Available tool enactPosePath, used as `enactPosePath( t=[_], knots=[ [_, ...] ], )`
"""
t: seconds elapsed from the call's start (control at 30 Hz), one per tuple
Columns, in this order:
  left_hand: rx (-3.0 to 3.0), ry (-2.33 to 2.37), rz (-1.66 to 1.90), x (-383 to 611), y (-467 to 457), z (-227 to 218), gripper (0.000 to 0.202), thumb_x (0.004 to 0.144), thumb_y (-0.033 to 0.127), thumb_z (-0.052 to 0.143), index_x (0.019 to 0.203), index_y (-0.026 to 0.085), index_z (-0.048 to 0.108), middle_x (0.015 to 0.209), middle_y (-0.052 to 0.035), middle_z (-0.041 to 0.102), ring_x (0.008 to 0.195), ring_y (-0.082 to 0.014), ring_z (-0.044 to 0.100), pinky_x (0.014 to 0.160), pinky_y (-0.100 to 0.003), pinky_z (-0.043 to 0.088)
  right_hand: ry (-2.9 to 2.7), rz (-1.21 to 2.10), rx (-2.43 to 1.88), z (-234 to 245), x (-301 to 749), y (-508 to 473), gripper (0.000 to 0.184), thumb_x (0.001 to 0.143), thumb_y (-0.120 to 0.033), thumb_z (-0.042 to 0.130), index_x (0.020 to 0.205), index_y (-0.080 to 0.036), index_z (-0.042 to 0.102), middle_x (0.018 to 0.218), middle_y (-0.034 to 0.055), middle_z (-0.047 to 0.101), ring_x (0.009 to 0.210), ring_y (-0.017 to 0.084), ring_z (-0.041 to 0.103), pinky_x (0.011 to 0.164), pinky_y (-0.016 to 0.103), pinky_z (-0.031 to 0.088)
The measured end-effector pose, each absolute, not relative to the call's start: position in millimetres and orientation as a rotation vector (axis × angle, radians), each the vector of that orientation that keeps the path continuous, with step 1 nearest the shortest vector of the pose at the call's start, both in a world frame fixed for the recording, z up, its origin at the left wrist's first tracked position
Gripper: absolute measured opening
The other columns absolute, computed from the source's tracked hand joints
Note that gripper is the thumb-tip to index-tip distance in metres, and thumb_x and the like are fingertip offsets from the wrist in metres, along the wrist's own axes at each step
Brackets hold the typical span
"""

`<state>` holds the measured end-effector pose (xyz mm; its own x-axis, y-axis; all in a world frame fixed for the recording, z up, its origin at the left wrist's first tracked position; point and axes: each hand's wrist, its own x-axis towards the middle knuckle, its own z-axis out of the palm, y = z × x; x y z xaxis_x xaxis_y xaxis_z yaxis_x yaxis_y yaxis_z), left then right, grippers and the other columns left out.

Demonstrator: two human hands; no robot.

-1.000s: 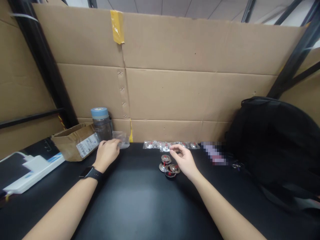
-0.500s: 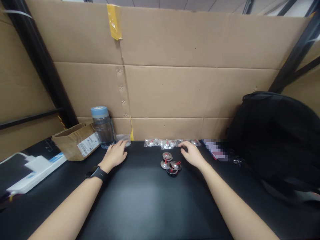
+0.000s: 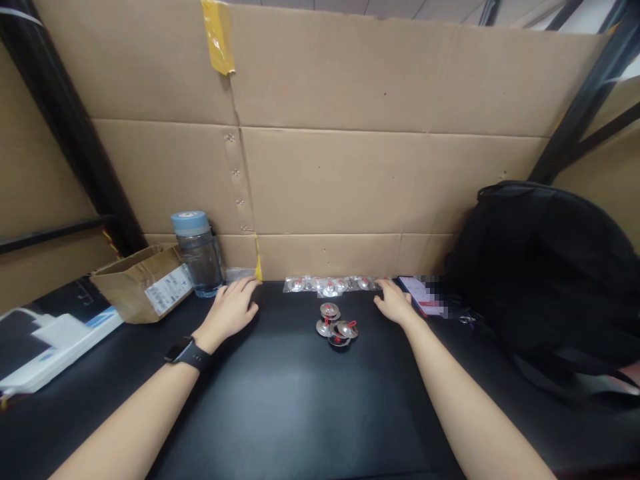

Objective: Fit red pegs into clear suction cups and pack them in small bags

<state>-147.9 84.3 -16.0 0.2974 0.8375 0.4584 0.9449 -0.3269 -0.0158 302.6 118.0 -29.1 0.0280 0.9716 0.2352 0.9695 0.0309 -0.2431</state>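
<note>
My left hand [image 3: 231,307] lies flat on the black table [image 3: 280,400], fingers stretched toward a clear plastic bag [image 3: 239,274] by the cardboard wall. My right hand [image 3: 395,303] rests open on the table, its fingertips at the right end of a row of small clear bags with metal parts [image 3: 330,285]. Between my hands sits a small heap of loose silver discs with red bits [image 3: 336,325]. Neither hand holds anything.
A water bottle with a blue lid [image 3: 196,252] and an open cardboard box [image 3: 141,281] stand at the back left, a white device [image 3: 47,343] beyond them. A phone [image 3: 423,295] and a black backpack [image 3: 545,267] fill the right. Cardboard [image 3: 350,173] walls the back.
My right hand has moved right, away from the heap of discs, to the end of the bag row. My left hand has slid right, along the back edge.
</note>
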Motion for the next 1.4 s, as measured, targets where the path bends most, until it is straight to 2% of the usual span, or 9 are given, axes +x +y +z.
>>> enactPosePath(
  t=[0.2, 0.4, 0.57, 0.7, 0.83, 1.0, 1.17, 1.3, 1.4],
  knots=[
    [-2.323, -1.479, -0.632, -125.4, 69.3, -7.8, 0.043, 0.089, 0.023, 0.048, 0.131, 0.024, 0.056, 0.142, -0.0116, 0.058, 0.132, -0.0304, 0.051, 0.104, -0.048, 0.037, -2.007, -0.245, -1.985, -16.2, 303.1, 112.1, 0.045, 0.084, -0.011, 0.05, 0.127, -0.02, 0.06, 0.135, 0.0142, 0.062, 0.126, 0.03, 0.053, 0.1, 0.045, 0.038],
    [-2.395, -1.407, -0.647, -101.0, 51.9, -5.9, 0.047, 0.089, 0.022, 0.048, 0.136, 0.025, 0.053, 0.145, -0.0118, 0.056, 0.133, -0.0311, 0.05, 0.104, -0.05, 0.035, -2.042, -0.196, -2.016, -24.0, 301.1, 118.3, 0.055, 0.091, -0.016, 0.044, 0.146, -0.018, 0.043, 0.153, 0.0151, 0.048, 0.142, 0.028, 0.038, 0.108, 0.049, 0.031],
    [-2.465, -1.374, -0.626, -90.6, 47.0, -7.3, 0.046, 0.089, 0.02, 0.047, 0.134, 0.024, 0.053, 0.145, -0.0119, 0.055, 0.133, -0.0297, 0.05, 0.103, -0.049, 0.035, -2.034, -0.197, -2.117, -16.9, 294.7, 117.1, 0.046, 0.092, -0.022, 0.047, 0.138, -0.017, 0.051, 0.139, 0.018, 0.058, 0.125, 0.033, 0.053, 0.1, 0.05, 0.035],
    [-2.512, -1.356, -0.601, -90.2, 48.3, -13.3, 0.045, 0.088, 0.018, 0.047, 0.132, 0.023, 0.055, 0.143, -0.0123, 0.056, 0.132, -0.0294, 0.05, 0.103, -0.049, 0.036, -1.971, -0.298, -2.127, -10.4, 293.2, 111.9, 0.044, 0.09, -0.023, 0.052, 0.133, -0.016, 0.053, 0.131, 0.0184, 0.061, 0.123, 0.034, 0.054, 0.098, 0.048, 0.035],
    [-2.545, -1.356, -0.577, -90.1, 49.7, -17.3, 0.044, 0.088, 0.017, 0.048, 0.13, 0.024, 0.057, 0.143, -0.0124, 0.056, 0.132, -0.0296, 0.05, 0.102, -0.049, 0.035, -1.938, -0.283, -2.17, -10.5, 290.8, 109.5, 0.036, 0.089, -0.017, 0.051, 0.125, -0.016, 0.059, 0.124, 0.0181, 0.066, 0.119, 0.033, 0.057, 0.095, 0.047, 0.037],
    [-2.568, -1.377, -0.59, -90.8, 51.6, -18.4, 0.041, 0.089, 0.018, 0.048, 0.128, 0.025, 0.059, 0.141, -0.0115, 0.057, 0.131, -0.0296, 0.05, 0.103, -0.048, 0.035, -1.825, -0.281, -2.202, -7.1, 291.7, 110.5, 0.039, 0.088, -0.009, 0.051, 0.126, -0.017, 0.058, 0.112, 0.0176, 0.072, 0.11, 0.032, 0.064, 0.092, 0.044, 0.04],
    [-2.55, -1.359, -0.644, -87.9, 50.5, -14.8, 0.042, 0.091, 0.019, 0.047, 0.132, 0.025, 0.057, 0.14, -0.011, 0.059, 0.129, -0.0289, 0.052, 0.103, -0.047, 0.036, -1.732, -0.226, -1.852, 4.9, 287.2, 104.5, 0.037, 0.095, -0.015, 0.046, 0.13, -0.015, 0.055, 0.111, 0.0174, 0.073, 0.104, 0.03, 0.068, 0.092, 0.04, 0.045],
    [-2.542, -1.313, -0.734, -75.9, 39.9, -7.3, 0.053, 0.093, 0.02, 0.046, 0.146, 0.025, 0.045, 0.146, -0.0114, 0.054, 0.132, -0.0286, 0.049, 0.104, -0.046, 0.036, -1.867, 0.092, -1.351, 16.0, 262.6, 84.5, 0.036, 0.094, -0.023, 0.052, 0.13, -0.023, 0.054, 0.113, 0.0094, 0.073, 0.102, 0.024, 0.07, 0.091, 0.034, 0.05],
    [-2.551, -1.253, -0.794, -64.2, 28.4, -1.9, 0.056, 0.095, 0.021, 0.047, 0.15, 0.029, 0.042, 0.152, -0.0094, 0.048, 0.137, -0.0288, 0.044, 0.108, -0.047, 0.035, -1.918, 0.227, -1.194, 23.7, 238.8, 65.5, 0.033, 0.094, -0.028, 0.057, 0.127, -0.025, 0.056, 0.105, 0.0053, 0.074, 0.087, 0.02, 0.071, 0.083, 0.032, 0.052]
  ],
)
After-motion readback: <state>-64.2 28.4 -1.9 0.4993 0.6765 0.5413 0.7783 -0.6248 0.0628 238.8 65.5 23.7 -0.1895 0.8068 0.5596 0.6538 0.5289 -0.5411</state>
